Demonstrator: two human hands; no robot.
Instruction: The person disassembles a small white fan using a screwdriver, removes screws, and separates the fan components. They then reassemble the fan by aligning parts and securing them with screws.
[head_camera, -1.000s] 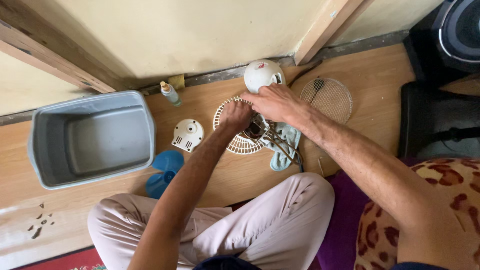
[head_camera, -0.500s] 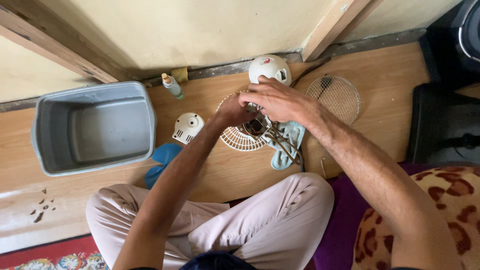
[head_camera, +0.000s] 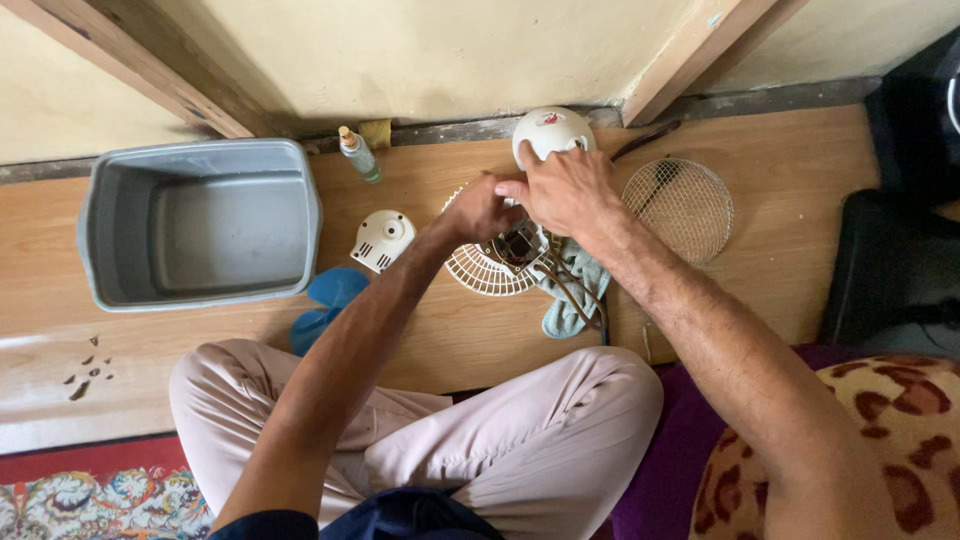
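A small fan lies taken apart on the wooden floor. My left hand (head_camera: 480, 210) and my right hand (head_camera: 565, 190) are both closed over the fan's motor (head_camera: 515, 245), which sits on the white rear grille (head_camera: 485, 270). The white round fan base (head_camera: 550, 128) stands just behind my right hand. Brown wires (head_camera: 570, 290) trail from the motor over a light blue cloth (head_camera: 570, 300). What my fingers grip is partly hidden.
A grey plastic tub (head_camera: 200, 225) stands at the left. A white motor cover (head_camera: 380, 240), a blue fan blade (head_camera: 325, 305), a small bottle (head_camera: 358, 155) and a wire front grille (head_camera: 678, 210) lie around. Black equipment (head_camera: 895, 260) sits at the right. The wall is close behind.
The view has shifted slightly. Both hands stay on the fan motor, with the right hand moving a little toward the white base.
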